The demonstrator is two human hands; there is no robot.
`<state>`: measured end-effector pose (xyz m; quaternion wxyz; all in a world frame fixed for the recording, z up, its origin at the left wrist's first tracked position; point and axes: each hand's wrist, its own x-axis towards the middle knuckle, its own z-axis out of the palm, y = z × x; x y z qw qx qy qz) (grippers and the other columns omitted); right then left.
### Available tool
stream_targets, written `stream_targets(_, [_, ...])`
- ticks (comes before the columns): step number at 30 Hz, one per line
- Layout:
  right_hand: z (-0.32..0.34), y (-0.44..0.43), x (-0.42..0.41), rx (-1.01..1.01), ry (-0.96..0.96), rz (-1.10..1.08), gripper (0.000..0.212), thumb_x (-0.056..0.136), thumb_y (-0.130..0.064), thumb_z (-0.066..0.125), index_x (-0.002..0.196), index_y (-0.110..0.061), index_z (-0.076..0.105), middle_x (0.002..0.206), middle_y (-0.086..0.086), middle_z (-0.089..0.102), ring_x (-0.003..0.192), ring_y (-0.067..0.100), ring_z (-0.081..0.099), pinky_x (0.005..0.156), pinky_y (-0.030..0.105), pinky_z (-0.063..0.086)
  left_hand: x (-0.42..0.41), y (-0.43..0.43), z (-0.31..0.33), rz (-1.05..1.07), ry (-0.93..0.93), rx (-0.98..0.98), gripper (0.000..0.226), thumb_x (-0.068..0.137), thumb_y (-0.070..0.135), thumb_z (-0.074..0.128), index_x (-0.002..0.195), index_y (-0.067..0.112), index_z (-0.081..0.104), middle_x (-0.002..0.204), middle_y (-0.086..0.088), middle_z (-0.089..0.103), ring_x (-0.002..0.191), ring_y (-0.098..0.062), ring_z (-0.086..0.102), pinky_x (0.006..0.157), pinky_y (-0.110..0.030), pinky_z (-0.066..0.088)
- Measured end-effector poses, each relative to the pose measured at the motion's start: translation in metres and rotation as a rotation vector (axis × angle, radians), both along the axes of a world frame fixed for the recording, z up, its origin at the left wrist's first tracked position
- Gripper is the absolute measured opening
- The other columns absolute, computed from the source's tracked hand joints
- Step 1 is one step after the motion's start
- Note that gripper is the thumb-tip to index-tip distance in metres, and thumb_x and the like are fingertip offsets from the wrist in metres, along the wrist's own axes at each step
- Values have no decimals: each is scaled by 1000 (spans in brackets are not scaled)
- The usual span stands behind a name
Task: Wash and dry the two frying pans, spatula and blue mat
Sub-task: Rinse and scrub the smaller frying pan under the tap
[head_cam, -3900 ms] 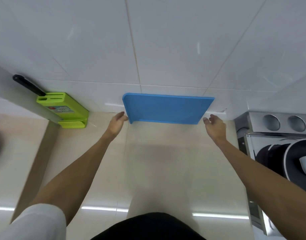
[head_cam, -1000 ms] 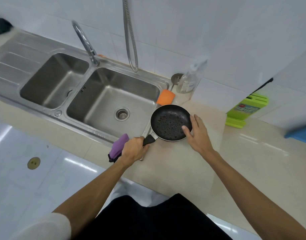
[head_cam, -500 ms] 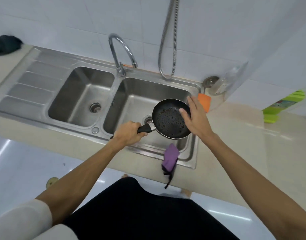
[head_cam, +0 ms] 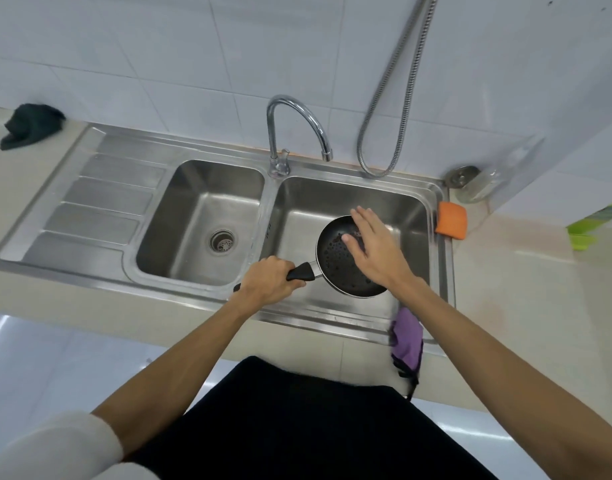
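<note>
A small black frying pan (head_cam: pixel 339 265), its inside speckled with spots, hangs over the right basin of the steel double sink (head_cam: pixel 332 320). My left hand (head_cam: pixel 268 280) grips its black handle at the basin's front edge. Over the pan's right half lies my right hand (head_cam: pixel 373 249), fingers straight and flat; whether it touches the surface I cannot tell. The blue mat, the second pan and the spatula are out of view.
A chrome tap (head_cam: pixel 297 129) curves over the right basin, with a metal hose (head_cam: pixel 391 109) beside it. An orange sponge (head_cam: pixel 451 220) sits at the sink's right rim, a purple cloth (head_cam: pixel 406 341) hangs over its front edge, and a dark cloth (head_cam: pixel 29 124) lies far left.
I turned from the blue mat at the wall, took the pan off the counter and carried it left over the right basin. My right hand slid from the pan's rim to over its inside.
</note>
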<state>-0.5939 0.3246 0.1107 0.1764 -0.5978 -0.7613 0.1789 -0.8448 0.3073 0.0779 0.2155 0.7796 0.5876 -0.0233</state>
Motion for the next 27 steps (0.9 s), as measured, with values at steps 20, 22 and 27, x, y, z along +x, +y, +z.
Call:
stream_targets(20, [-33, 214, -162, -210, -338, 188, 80, 107, -47, 30, 158, 6, -1, 165, 30, -6, 155, 43, -4, 127, 50, 4, -21, 111, -21, -18, -112, -111, 30, 85, 39, 66, 83, 10, 73, 75, -9, 72, 72, -28, 67, 63, -32, 48])
stream_targets(22, [-37, 224, -162, -236, -371, 171, 81, 107, -48, 29, 157, 8, -3, 165, 31, -9, 154, 44, -6, 127, 51, 4, -23, 120, -23, -1, -105, -125, 31, 83, 42, 65, 83, 12, 73, 76, -10, 72, 73, -30, 68, 64, -33, 50])
stream_targets(27, [-40, 231, -161, -259, -343, 163, 77, 108, -44, 26, 157, 9, -1, 165, 30, -2, 156, 40, -1, 127, 49, 9, -29, 123, -31, 34, -98, -141, 31, 80, 47, 67, 84, 16, 72, 78, -9, 70, 77, -29, 66, 62, -32, 47])
